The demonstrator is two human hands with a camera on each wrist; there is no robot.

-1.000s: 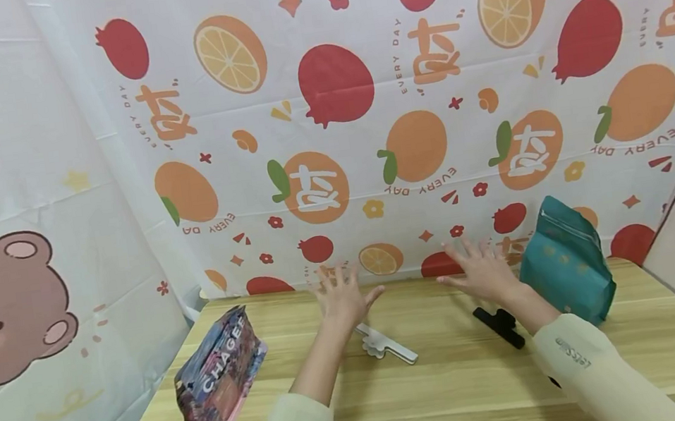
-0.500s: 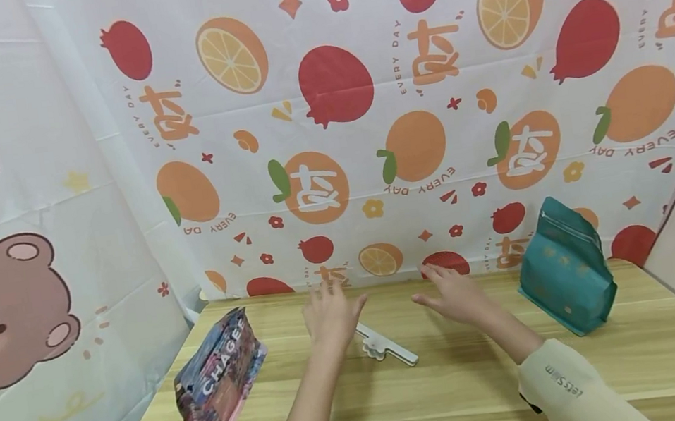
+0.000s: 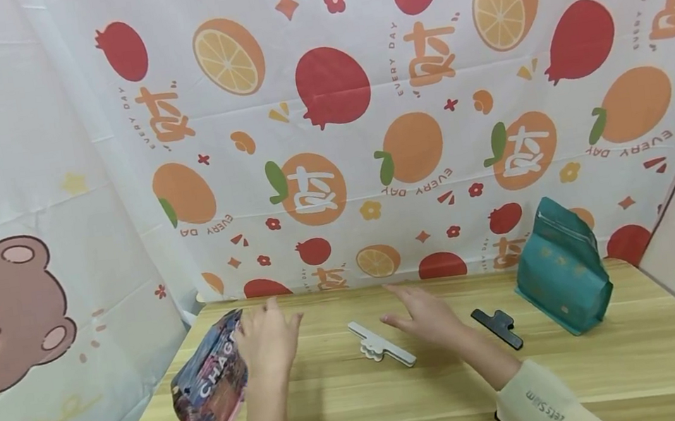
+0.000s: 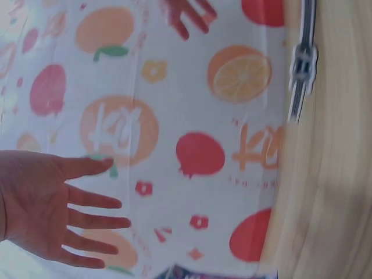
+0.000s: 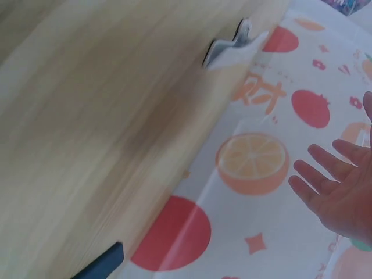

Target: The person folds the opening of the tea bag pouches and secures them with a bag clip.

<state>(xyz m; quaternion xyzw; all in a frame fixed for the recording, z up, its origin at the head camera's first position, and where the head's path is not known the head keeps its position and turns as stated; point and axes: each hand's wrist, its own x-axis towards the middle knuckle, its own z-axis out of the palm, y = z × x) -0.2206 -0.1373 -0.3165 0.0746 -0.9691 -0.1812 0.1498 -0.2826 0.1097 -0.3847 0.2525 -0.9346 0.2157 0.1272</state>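
- At left on table point(image 3: 371, 416): patterned bag point(image 3: 208, 391) lettered "CHAG", contents hidden.
- Left hand point(image 3: 267, 344): released, extended, near patterned bag.
- Right hand point(image 3: 431, 319): released, near white clip point(image 3: 384, 344).
- Far right: teal bag point(image 3: 563, 273), contents hidden; black clip point(image 3: 497, 327) nearby.
- Backdrop point(image 3: 363, 164): "EVERY DAY"; right sleeve point(image 3: 538, 397): "Let's".

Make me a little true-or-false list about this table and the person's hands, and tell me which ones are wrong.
1. In the head view, the teal bag stands to the right of the black clip. True.
2. The white clip is clamped onto the patterned bag. False: it lies on the table, apart from the bag.
3. The left hand has its fingers spread. True.
4. The right hand is gripping the black clip. False: it holds nothing.
5. Both hands are gloved. False: both are bare.
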